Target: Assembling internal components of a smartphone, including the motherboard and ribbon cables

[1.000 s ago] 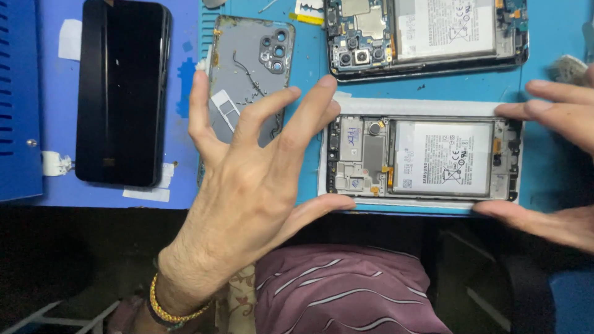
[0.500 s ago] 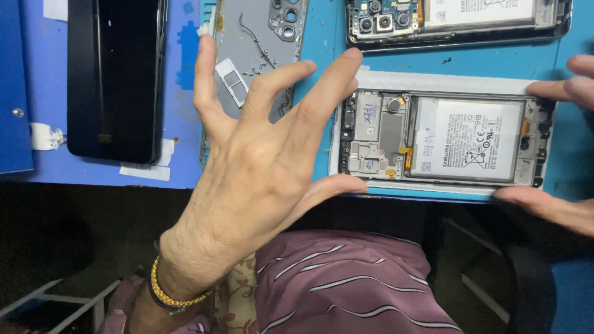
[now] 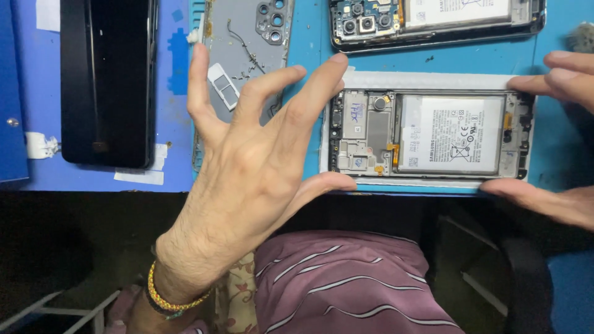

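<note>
An opened phone (image 3: 433, 133), its back removed so the white battery and boards show, lies on a white sheet at the near edge of the blue mat (image 3: 309, 93). My left hand (image 3: 253, 167) is spread wide, thumb and forefinger touching the phone's left end. My right hand (image 3: 557, 136) pinches the phone's right end between fingers above and thumb below. A grey back cover (image 3: 244, 55) with camera holes lies under my left fingers.
A second opened phone (image 3: 433, 18) lies at the far edge. A black phone (image 3: 108, 80) sits on the left over a blue pad (image 3: 37, 124) with white tape scraps. Below the table edge is a striped maroon lap (image 3: 346, 284).
The view has drifted so the opened phone sits slightly further right and lower. Both hands stay at its ends, the left hand's fingers still spread.
</note>
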